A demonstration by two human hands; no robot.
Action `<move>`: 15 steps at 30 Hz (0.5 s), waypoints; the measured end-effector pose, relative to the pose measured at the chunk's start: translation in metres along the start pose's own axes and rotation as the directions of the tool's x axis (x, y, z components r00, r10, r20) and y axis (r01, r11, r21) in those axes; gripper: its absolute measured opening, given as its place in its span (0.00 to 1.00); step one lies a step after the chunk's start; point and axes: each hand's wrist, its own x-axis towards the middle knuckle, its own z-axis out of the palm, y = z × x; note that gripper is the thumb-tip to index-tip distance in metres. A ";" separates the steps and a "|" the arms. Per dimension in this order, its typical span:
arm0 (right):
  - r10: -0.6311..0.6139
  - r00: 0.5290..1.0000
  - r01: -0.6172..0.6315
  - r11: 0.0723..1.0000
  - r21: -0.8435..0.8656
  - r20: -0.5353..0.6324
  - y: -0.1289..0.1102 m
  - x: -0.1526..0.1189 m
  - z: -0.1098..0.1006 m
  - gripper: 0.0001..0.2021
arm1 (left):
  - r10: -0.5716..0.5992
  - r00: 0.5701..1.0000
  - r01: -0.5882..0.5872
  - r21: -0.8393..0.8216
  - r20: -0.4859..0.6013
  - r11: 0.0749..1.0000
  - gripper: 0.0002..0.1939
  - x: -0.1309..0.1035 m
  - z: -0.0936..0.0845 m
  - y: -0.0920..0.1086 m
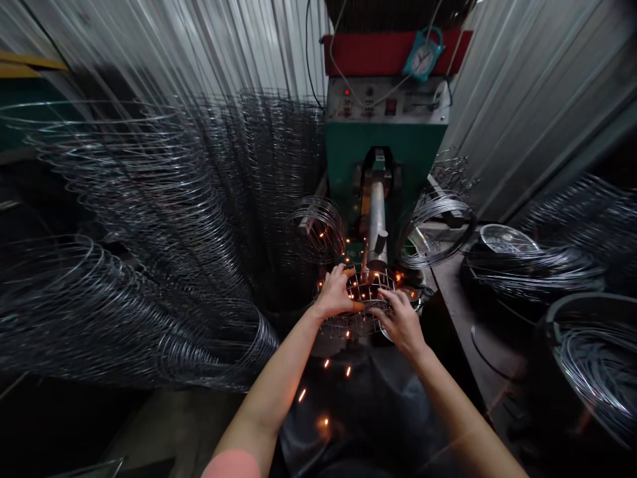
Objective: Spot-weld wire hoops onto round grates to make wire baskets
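Observation:
A round wire basket frame sits under the electrode arm of a green welding machine, with orange sparks flying around it. My left hand is closed on the near left side of the frame, with orange-brown covers on the thumb and a finger. On the right side, my right hand grips the frame's wire with thumb and fingers. The metal electrode arm comes down between the hands to the wires. Sparks and fingers partly hide the weld spot.
Tall stacks of wire frames crowd the left. Wire rings hang in a left bundle and a right bundle beside the machine. At right stand a black bucket of wire and coiled rings. A blue clock hangs above.

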 end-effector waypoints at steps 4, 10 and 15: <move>0.378 0.922 -0.386 0.868 0.313 0.087 0.018 -0.051 -0.006 0.17 | -0.007 1.000 0.007 0.017 -0.023 1.000 0.48 0.006 0.002 -0.002; 0.570 0.810 -0.570 0.709 0.415 0.138 0.056 -0.129 -0.002 0.21 | -0.045 0.997 0.045 -0.017 -0.056 0.999 0.45 0.026 0.002 -0.006; 0.762 0.597 -0.709 0.356 0.609 0.249 0.072 -0.152 -0.013 0.17 | -0.085 0.996 0.085 -0.014 -0.019 0.996 0.44 0.031 -0.001 0.000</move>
